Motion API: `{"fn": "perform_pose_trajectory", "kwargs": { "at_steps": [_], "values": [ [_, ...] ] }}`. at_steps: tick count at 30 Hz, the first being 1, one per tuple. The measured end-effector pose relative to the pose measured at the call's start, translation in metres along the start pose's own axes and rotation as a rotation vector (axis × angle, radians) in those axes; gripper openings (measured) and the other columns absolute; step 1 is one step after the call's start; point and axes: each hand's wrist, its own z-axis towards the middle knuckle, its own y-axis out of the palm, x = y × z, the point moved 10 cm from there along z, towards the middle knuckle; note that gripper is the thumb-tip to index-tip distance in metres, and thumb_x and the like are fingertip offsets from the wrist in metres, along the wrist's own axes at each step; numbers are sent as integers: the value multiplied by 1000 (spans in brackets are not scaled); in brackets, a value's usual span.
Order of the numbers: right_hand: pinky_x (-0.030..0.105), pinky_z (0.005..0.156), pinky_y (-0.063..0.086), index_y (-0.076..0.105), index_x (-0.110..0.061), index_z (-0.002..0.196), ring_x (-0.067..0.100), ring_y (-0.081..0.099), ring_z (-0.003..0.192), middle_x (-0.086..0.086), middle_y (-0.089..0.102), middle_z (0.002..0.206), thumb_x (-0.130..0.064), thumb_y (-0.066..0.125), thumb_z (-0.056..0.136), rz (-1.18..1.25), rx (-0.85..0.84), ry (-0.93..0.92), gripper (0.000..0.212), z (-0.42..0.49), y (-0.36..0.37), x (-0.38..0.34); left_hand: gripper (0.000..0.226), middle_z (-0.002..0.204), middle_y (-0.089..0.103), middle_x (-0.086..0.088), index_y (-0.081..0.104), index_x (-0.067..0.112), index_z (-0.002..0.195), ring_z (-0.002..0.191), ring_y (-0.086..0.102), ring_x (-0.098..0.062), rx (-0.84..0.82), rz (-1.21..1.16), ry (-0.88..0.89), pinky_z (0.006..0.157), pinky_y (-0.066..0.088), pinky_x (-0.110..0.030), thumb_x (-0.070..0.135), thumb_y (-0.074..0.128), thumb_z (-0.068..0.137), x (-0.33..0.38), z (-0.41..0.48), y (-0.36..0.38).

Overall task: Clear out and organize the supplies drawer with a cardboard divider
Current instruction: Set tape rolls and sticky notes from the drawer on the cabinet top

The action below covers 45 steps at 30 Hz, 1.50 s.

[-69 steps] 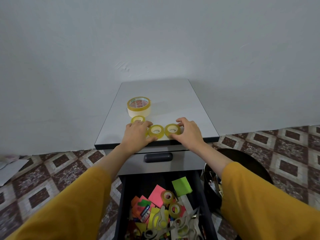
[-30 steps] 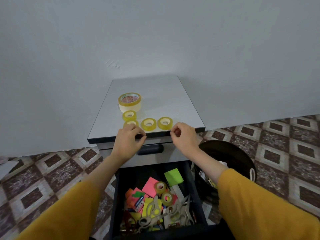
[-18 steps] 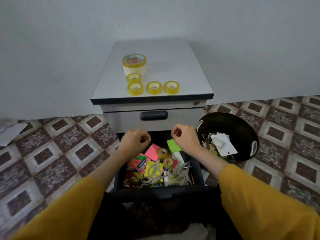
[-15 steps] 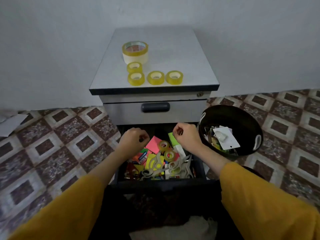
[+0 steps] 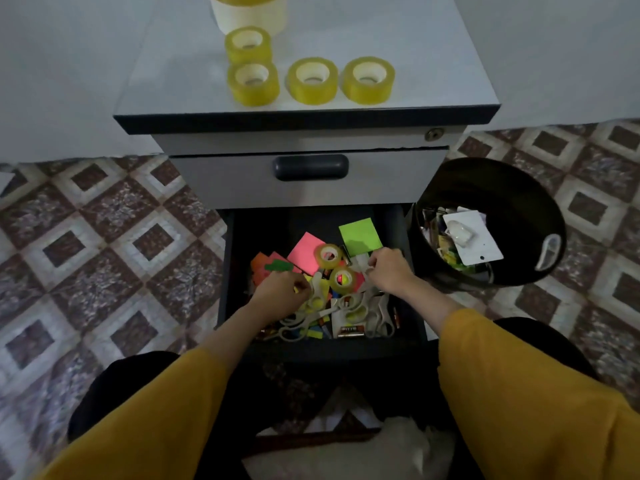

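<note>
The open lower drawer (image 5: 329,348) is full of mixed supplies: a green sticky pad (image 5: 358,235), a pink pad (image 5: 304,252), two small tape rolls (image 5: 329,255) (image 5: 342,279), white-handled scissors (image 5: 346,306) and batteries. My left hand (image 5: 280,294) hovers low over the left side of the pile, fingers curled beside a scissor handle. My right hand (image 5: 389,271) is curled just right of the two rolls. Neither visibly holds anything. Several yellow tape rolls (image 5: 313,79) and a large roll (image 5: 247,12) stand on the cabinet top (image 5: 433,64).
A black waste bin (image 5: 519,188) with paper scraps and packaging stands against the drawer's right side. The upper drawer, with its dark handle (image 5: 310,167), is closed. Patterned floor tiles surround the cabinet. A pale bag or cloth (image 5: 346,455) lies by my knees.
Both hands left the tape rolls on the cabinet top and dropped into the open drawer. My view tilted down, bringing the drawer and the bin closer.
</note>
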Motion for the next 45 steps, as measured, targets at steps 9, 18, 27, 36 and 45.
{"fn": "perform_pose_trajectory", "kwargs": {
  "at_steps": [9,18,27,36,45],
  "values": [
    [35,83,43,56,3,115,37,53,110,22,52,119,-7,47,91,-313,-223,-38,28,9,40,6,27,111,67,-3,67,11,110,97,62,-18,-74,-1,-30,80,49,-29,24,50,94,-10,17,24],
    [34,87,47,58,0,116,31,55,112,17,54,123,-4,53,89,-462,-200,-87,28,5,48,-6,26,106,68,-5,67,11,110,91,63,-18,-81,-17,-45,79,52,-32,24,52,93,-20,19,28],
    [34,97,40,45,-2,131,29,44,124,15,43,135,-8,51,91,-511,-246,-121,41,-1,59,-7,28,111,66,-5,64,11,114,95,62,-17,-95,5,-37,81,50,-28,25,50,95,-15,20,30],
    [33,85,46,57,-5,114,27,53,112,13,53,122,-12,55,88,-505,-265,-138,26,-3,46,-9,26,109,65,-4,64,13,112,91,61,-16,-113,8,-56,80,52,-31,27,50,94,-19,20,28],
    [29,75,40,57,-4,111,30,54,108,15,54,119,-7,48,89,-451,-292,-153,24,-8,45,-11,26,108,65,-6,64,13,109,92,61,-18,-99,37,-48,82,52,-35,29,51,93,-13,18,21]
  ]
}}
